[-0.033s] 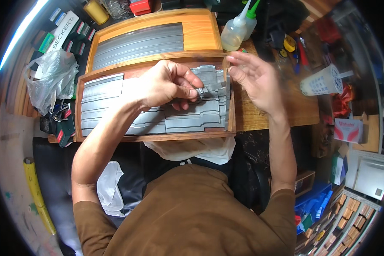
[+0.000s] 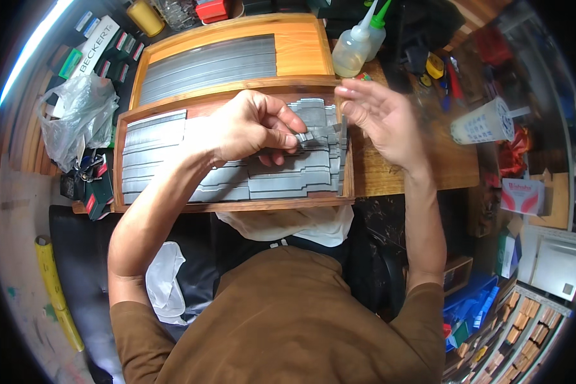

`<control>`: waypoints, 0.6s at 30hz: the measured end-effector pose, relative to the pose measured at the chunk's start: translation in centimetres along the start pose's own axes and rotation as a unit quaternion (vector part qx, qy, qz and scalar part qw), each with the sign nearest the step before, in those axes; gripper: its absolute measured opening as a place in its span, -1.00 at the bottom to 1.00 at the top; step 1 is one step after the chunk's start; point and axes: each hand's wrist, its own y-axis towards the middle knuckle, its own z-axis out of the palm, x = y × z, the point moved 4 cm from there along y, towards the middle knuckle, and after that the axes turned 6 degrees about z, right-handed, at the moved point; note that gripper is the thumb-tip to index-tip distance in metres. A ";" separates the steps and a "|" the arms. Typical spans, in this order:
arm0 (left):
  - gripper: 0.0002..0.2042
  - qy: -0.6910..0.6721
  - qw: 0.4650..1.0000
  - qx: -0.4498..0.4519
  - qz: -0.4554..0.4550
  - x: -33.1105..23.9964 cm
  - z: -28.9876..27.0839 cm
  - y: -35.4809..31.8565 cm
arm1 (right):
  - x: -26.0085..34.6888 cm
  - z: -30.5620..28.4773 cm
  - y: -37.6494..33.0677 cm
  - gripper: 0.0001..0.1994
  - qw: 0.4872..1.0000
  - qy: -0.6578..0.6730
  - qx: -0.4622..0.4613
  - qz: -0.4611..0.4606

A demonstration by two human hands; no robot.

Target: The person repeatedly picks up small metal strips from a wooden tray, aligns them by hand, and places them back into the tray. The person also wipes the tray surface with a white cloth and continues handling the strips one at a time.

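My left hand (image 2: 256,131) pinches a few small thin grey metal strips (image 2: 306,136) between thumb and fingers, over the right half of a wooden tray. Rows of stacked flat grey metal strips (image 2: 288,182) fill much of this tray (image 2: 237,206), some of them hidden under my left hand and forearm. My right hand (image 2: 381,121) hovers at the tray's right end, palm turned inward, slightly blurred. Its fingers are apart from the thumb, and I see nothing held between them.
Behind stands a second wooden tray (image 2: 301,51) with long dark strips. Two squeeze bottles (image 2: 352,51) are at the back right, a drink cup (image 2: 483,121) farther right. A plastic bag (image 2: 80,118) and small boxes (image 2: 99,195) crowd the left side.
My right hand's fingertips have shifted very slightly left and down. My left hand keeps its pinch in the same place.
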 end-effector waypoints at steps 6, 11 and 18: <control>-0.85 0.095 0.992 -0.033 0.077 -1.2 -1.0 -2.2 | 1.5 -0.3 -0.2 -0.80 0.991 -0.039 0.067 0.111; -0.76 0.044 0.913 -0.329 0.237 -2.8 -3.0 -8.8 | 4.2 -3.3 -3.0 -0.80 0.995 0.036 -0.064 0.062; -0.74 0.010 0.939 -0.228 0.256 4.4 5.7 -14.8 | 4.8 3.5 -12.0 -0.82 0.987 0.103 -0.056 0.114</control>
